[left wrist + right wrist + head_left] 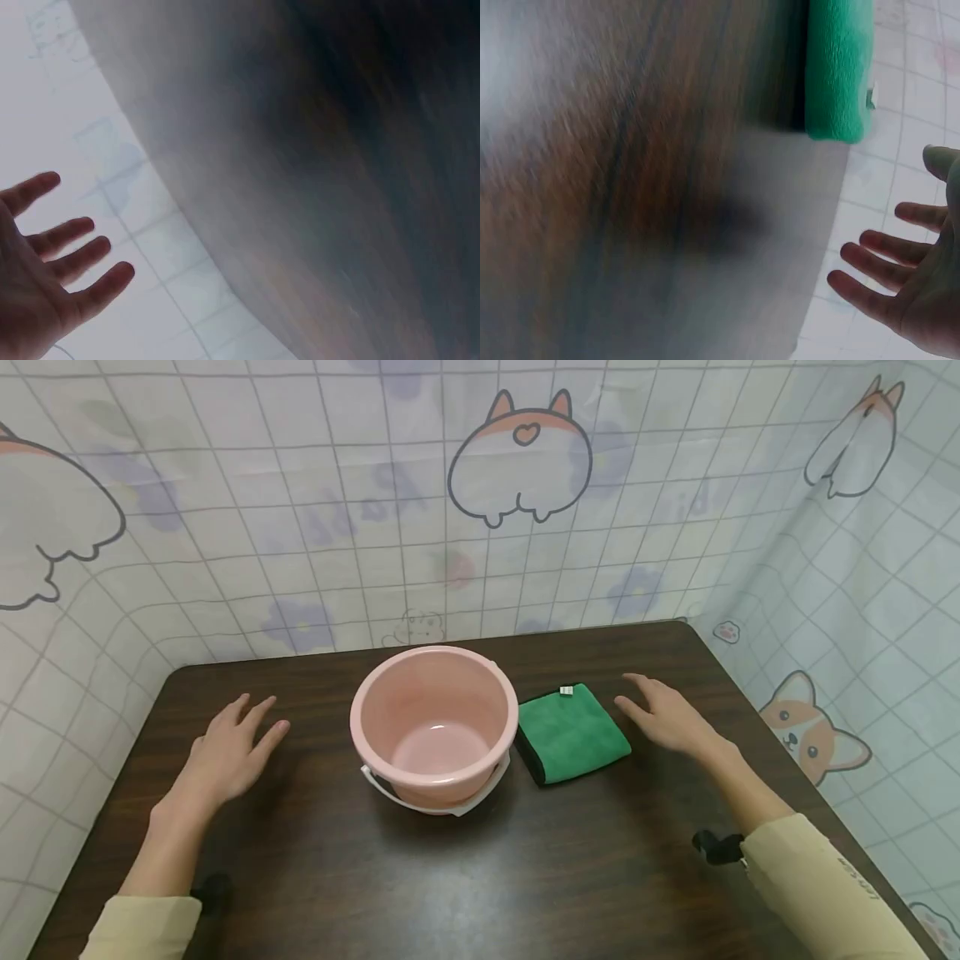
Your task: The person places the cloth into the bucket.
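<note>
- Fingers (pixel 105 289) of the left hand (pixel 221 758) and right hand (pixel 670 718) are spread.
- Green cloth (pixel 573 735) lies just beside the pink bucket (pixel 435 739), near the right hand (its tag (pixel 566 691) too small to read).
- Right wrist view crops the cloth's top.

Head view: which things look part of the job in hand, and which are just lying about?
Likely part of the job:
pink bucket, between the hands
folded green cloth, between bucket and right hand
left hand, which, like the right, holds nothing

Likely just surroundings:
dark table, under bucket and cloth
printed wall covering, behind the table
</note>
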Motion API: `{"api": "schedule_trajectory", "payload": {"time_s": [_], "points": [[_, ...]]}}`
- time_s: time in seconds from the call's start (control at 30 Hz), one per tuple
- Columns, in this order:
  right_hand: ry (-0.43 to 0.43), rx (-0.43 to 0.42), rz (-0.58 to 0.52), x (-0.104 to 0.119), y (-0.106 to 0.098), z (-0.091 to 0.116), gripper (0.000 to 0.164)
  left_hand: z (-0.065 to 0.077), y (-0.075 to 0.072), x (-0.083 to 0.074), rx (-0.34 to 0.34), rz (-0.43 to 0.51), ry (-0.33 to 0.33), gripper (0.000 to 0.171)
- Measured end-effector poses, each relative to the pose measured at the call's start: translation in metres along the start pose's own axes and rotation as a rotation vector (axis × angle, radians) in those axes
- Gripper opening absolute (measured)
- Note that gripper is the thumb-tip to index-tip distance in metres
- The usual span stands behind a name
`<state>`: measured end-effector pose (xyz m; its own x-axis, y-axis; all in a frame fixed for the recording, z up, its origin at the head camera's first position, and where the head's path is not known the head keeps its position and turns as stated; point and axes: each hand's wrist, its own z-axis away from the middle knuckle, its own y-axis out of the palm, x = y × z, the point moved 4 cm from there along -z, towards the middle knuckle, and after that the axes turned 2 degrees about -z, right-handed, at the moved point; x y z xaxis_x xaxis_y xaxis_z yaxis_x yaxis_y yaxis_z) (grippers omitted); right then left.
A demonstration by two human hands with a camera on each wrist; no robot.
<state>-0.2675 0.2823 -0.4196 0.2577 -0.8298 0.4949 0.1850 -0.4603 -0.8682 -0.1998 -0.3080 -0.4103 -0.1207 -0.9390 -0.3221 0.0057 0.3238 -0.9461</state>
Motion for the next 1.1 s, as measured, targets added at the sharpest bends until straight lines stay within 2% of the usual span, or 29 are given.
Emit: {"api": "schedule_trajectory", "payload": {"time_s": [0.23, 0.37, 0.53, 0.7, 0.83, 0.97, 1.1], "points": [[-0.007, -0.003, -0.101, 0.007, 0.006, 0.006, 0.063, 0.008, -0.006, -0.025, -0.101, 0.112, 0.045, 0.063], [0.009, 0.010, -0.137, 0.008, 0.010, 0.008, 0.062, 0.009, -0.009, -0.039, -0.145, 0.152, 0.048, 0.060], [0.046, 0.042, -0.163, 0.007, 0.016, 0.010, 0.065, 0.010, -0.009, -0.059, -0.187, 0.211, 0.055, 0.056], [0.092, 0.085, -0.184, 0.005, 0.022, 0.012, 0.072, 0.012, -0.005, -0.077, -0.233, 0.288, 0.095, 0.049], [0.111, 0.107, -0.197, 0.005, 0.025, 0.013, 0.076, 0.012, -0.005, -0.087, -0.260, 0.362, 0.107, 0.045], [0.127, 0.101, -0.204, 0.005, 0.026, 0.012, 0.076, 0.011, -0.005, -0.094, -0.245, 0.470, 0.091, 0.044], [0.126, 0.070, -0.218, 0.006, 0.028, 0.010, 0.073, 0.009, -0.007, -0.102, -0.208, 0.616, 0.099, 0.041]]}}
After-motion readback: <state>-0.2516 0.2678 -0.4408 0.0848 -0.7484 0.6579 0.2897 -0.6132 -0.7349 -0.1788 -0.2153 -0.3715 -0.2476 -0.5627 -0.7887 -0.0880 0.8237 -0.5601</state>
